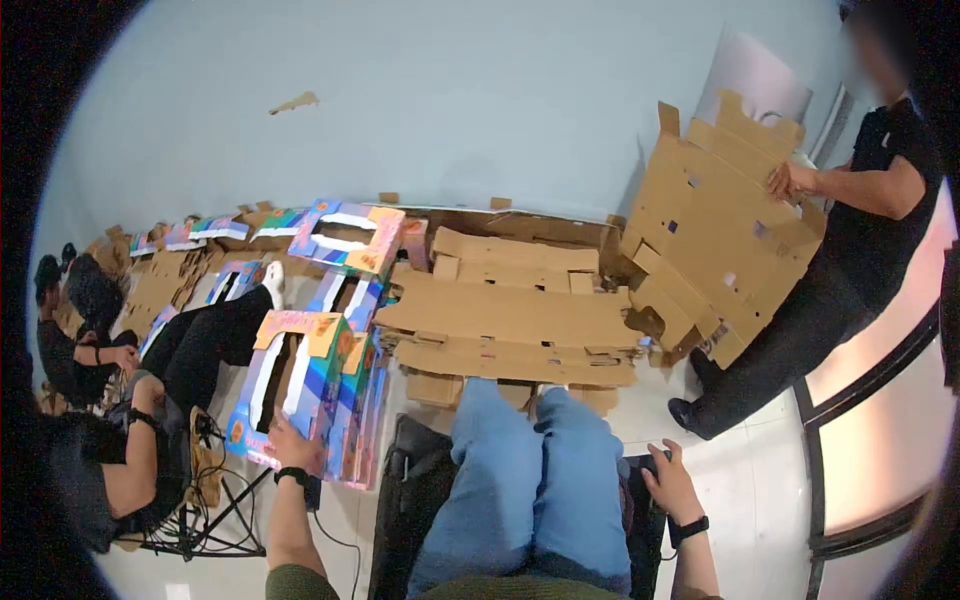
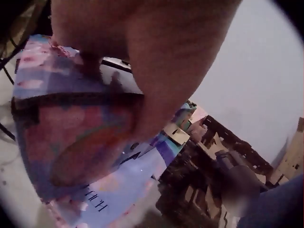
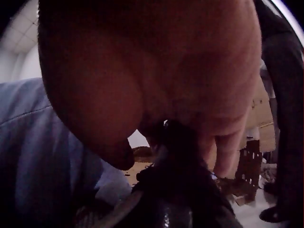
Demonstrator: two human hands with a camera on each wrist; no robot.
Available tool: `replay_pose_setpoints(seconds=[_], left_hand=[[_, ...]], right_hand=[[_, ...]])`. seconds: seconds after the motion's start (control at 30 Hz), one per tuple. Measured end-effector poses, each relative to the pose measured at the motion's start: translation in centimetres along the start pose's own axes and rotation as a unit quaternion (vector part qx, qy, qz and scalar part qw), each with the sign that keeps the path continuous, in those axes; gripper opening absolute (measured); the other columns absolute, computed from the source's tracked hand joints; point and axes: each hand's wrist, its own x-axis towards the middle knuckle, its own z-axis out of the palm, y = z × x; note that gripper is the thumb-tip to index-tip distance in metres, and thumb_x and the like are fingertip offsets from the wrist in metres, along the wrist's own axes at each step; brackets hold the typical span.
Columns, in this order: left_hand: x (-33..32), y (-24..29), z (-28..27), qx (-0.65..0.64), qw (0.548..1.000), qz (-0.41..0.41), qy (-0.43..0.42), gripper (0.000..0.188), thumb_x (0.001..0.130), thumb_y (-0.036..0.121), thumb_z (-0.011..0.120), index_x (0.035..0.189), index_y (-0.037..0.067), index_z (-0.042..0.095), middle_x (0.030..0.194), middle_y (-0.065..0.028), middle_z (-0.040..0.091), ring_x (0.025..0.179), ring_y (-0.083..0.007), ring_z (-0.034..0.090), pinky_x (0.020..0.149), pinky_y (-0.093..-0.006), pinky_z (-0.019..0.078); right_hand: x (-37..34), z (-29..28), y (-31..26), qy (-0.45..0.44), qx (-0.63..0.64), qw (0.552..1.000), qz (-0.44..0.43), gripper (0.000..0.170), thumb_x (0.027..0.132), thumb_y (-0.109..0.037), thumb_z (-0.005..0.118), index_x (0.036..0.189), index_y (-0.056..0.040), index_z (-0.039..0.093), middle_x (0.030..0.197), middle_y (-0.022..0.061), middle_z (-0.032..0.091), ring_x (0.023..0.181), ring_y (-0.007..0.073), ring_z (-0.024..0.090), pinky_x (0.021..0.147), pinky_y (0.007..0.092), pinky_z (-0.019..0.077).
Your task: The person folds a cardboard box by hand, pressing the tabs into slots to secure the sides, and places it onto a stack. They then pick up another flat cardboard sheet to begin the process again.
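In the head view my left hand (image 1: 296, 448) is at the lower right corner of a colourful printed box (image 1: 250, 410) with a long oval opening. The left wrist view shows my thumb along the side wall of the printed box (image 2: 38, 137), and fingers of my left hand (image 2: 156, 47) over its top by the opening, gripping its edge. My right hand (image 1: 676, 488) is beside my right leg, thumb and fingers around a dark object. In the right wrist view that dark object (image 3: 178, 156) stands between the thumb and fingers of my right hand (image 3: 171, 71); its shape is unclear.
Flattened cardboard (image 1: 500, 310) lies in a stack beyond my knees. At the right a person in black (image 1: 850, 240) holds a large cardboard sheet (image 1: 700, 210). More printed boxes (image 1: 350, 235) stand beyond the left one. Seated people and a cabled stand (image 1: 210, 510) are at the left.
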Motion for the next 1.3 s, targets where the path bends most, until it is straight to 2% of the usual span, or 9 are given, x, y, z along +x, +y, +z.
replay_pose_setpoints(seconds=[0.2,0.23,0.37,0.83,0.93,0.97,1.07,1.23,1.3], left_hand=[[0.5,-0.5,-3.7,-0.199,0.980,0.025,-0.016,0.122,0.064,0.028,0.090,0.159,0.006,0.017,0.134,-0.0315,0.055,0.124,-0.0467,0.055,0.108,-0.0562,0.0412],[-0.2,0.0,-5.9,-0.215,0.976,0.031,-0.026,0.111,0.068,0.021,0.088,0.154,0.001,0.021,0.130,-0.0314,0.057,0.118,-0.0439,0.060,0.105,-0.0469,0.0472],[-2.7,0.5,-10.8,-0.445,0.890,0.043,-0.094,0.092,0.075,0.012,0.084,0.146,-0.003,0.027,0.125,-0.0219,0.061,0.112,-0.0300,0.063,0.099,-0.0395,0.0510],[-11.4,7.2,-23.9,-0.467,0.851,0.237,-0.045,0.102,0.072,0.013,0.085,0.154,0.005,0.026,0.117,-0.0184,0.060,0.102,-0.0263,0.064,0.093,-0.0375,0.0521],[-14.0,8.3,-25.1,-0.326,0.881,0.329,0.097,0.101,0.070,0.015,0.086,0.152,0.004,0.030,0.121,-0.0198,0.058,0.109,-0.0278,0.062,0.095,-0.0388,0.0507],[-15.7,9.0,-25.9,-0.399,0.870,0.290,0.025,0.100,0.067,0.019,0.087,0.151,0.004,0.034,0.126,-0.0213,0.054,0.118,-0.0325,0.056,0.102,-0.0430,0.0463],[-19.5,10.0,-27.0,-0.329,0.884,0.330,0.032,0.099,0.066,0.023,0.086,0.149,0.002,0.036,0.129,-0.0228,0.052,0.121,-0.0372,0.051,0.108,-0.0460,0.0402],[-25.3,11.4,-26.8,-0.246,0.831,0.498,0.037,0.091,0.067,0.030,0.087,0.142,0.003,0.042,0.130,-0.0214,0.051,0.124,-0.0414,0.048,0.114,-0.0593,0.0247],[-26.8,12.4,-26.6,-0.201,0.814,0.545,0.007,0.091,0.067,0.031,0.089,0.141,0.004,0.044,0.130,-0.0210,0.051,0.125,-0.0405,0.048,0.115,-0.0599,0.0238]], right_hand=[[0.0,-0.5,0.3,-0.001,0.014,1.000,-0.026,0.056,0.093,-0.021,0.070,0.144,-0.0060,0.051,0.154,0.0259,0.035,0.125,0.0456,0.056,0.104,0.0471,0.0517],[0.0,-0.3,0.8,0.005,0.014,0.999,-0.037,0.057,0.094,-0.021,0.070,0.145,-0.0061,0.050,0.155,0.0260,0.035,0.127,0.0455,0.055,0.105,0.0471,0.0507],[-1.3,-0.4,1.1,0.025,0.024,0.997,-0.064,0.059,0.094,-0.021,0.069,0.147,-0.0065,0.048,0.157,0.0267,0.033,0.135,0.0449,0.048,0.110,0.0474,0.0463],[-7.0,-3.6,3.4,0.093,0.058,0.991,-0.071,0.061,0.094,-0.019,0.070,0.149,-0.0076,0.046,0.161,0.0253,0.028,0.146,0.0434,0.036,0.118,0.0447,0.0377],[-7.6,-4.5,3.3,0.111,0.049,0.989,-0.079,0.060,0.095,-0.017,0.069,0.149,-0.0070,0.046,0.161,0.0248,0.030,0.146,0.0431,0.037,0.118,0.0440,0.0370],[-7.8,-4.8,3.3,0.113,0.048,0.989,-0.081,0.060,0.095,-0.017,0.069,0.149,-0.0068,0.046,0.160,0.0246,0.031,0.146,0.0430,0.037,0.118,0.0437,0.0369],[-8.3,-6.9,2.2,0.169,0.052,0.978,-0.108,0.057,0.095,-0.013,0.067,0.148,-0.0065,0.047,0.158,0.0240,0.036,0.144,0.0424,0.039,0.117,0.0442,0.0370],[-10.4,-12.3,-6.3,0.368,0.041,0.911,-0.183,0.049,0.094,-0.009,0.065,0.141,0.0004,0.053,0.144,0.0214,0.053,0.134,0.0405,0.049,0.112,0.0494,0.0396],[-11.1,-12.9,-9.0,0.322,-0.002,0.905,-0.276,0.054,0.091,-0.018,0.070,0.140,-0.0020,0.055,0.143,0.0206,0.054,0.134,0.0399,0.049,0.112,0.0518,0.0386]])
